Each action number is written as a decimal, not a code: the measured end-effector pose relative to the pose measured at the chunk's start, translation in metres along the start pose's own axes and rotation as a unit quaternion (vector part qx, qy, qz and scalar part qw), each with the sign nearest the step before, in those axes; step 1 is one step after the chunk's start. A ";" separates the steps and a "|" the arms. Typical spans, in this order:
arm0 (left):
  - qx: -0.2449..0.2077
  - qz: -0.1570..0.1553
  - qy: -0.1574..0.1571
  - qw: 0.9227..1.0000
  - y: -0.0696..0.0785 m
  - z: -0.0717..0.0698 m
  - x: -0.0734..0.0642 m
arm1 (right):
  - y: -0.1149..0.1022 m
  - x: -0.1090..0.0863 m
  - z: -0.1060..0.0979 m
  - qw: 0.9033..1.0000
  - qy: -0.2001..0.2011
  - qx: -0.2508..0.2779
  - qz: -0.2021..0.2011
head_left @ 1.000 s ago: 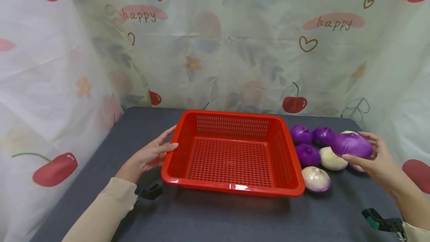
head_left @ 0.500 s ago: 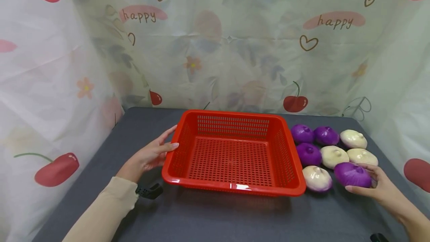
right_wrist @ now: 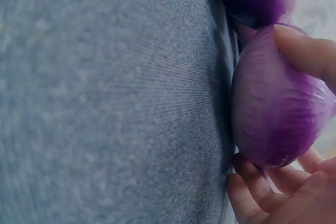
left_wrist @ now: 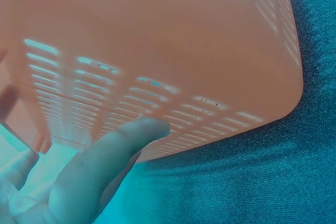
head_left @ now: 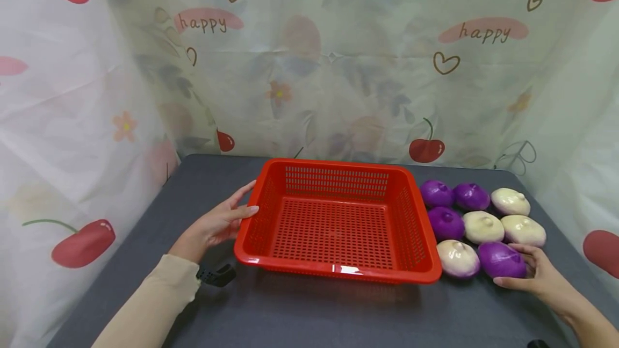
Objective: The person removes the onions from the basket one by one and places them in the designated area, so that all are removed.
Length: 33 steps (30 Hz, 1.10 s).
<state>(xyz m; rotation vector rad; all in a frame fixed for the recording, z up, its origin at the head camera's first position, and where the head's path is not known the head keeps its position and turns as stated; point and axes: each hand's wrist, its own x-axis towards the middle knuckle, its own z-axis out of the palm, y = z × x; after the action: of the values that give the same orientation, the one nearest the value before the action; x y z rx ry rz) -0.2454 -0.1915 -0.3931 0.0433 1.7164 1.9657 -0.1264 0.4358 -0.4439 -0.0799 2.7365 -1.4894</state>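
Note:
A purple onion [head_left: 502, 260] sits on the dark cloth at the front right of a group of onions. My right hand [head_left: 544, 278] holds it from the right. In the right wrist view the thumb lies on one side of this onion [right_wrist: 283, 98] and the curled fingers on the other. My left hand [head_left: 220, 222] grips the left side of a red plastic basket [head_left: 333, 268], thumb on its rim. Fingers [left_wrist: 105, 161] reach along the slotted outer wall in the left wrist view. Inside the basket only its perforated floor shows.
Beside the basket's right wall lie several purple onions, such as a front-left one [head_left: 445, 223], and several pale ones, like the white-purple onion [head_left: 458, 259]. A dark cloth [head_left: 300, 316] covers the table. Patterned curtains [head_left: 338, 85] stand behind and at both sides.
My right hand has brought the purple onion down from above the pale onions to the front row, beside the white-purple one. The left hand and basket have stayed put.

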 end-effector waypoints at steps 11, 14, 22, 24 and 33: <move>-0.004 0.000 0.002 1.000 -0.001 0.001 0.000 | -0.001 0.002 0.000 0.999 -0.009 -0.030 0.025; -0.005 0.000 0.001 1.000 0.000 0.002 -0.001 | -0.001 0.003 -0.001 0.998 -0.014 -0.040 0.036; -0.008 0.003 -0.013 1.000 0.001 0.002 0.000 | -0.002 0.002 -0.001 0.998 -0.022 -0.039 0.035; -0.009 0.002 -0.016 1.000 0.001 0.002 0.001 | -0.003 0.002 -0.001 0.998 -0.029 -0.037 0.039; -0.005 0.002 -0.008 1.000 0.001 0.001 0.000 | -0.006 0.003 -0.003 0.998 -0.032 -0.022 0.053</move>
<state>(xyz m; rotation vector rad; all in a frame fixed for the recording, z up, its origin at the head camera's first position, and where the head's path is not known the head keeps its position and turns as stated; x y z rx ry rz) -0.2456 -0.1902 -0.3919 0.0594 1.6972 1.9710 -0.1292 0.4353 -0.4375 0.0158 2.6780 -1.3754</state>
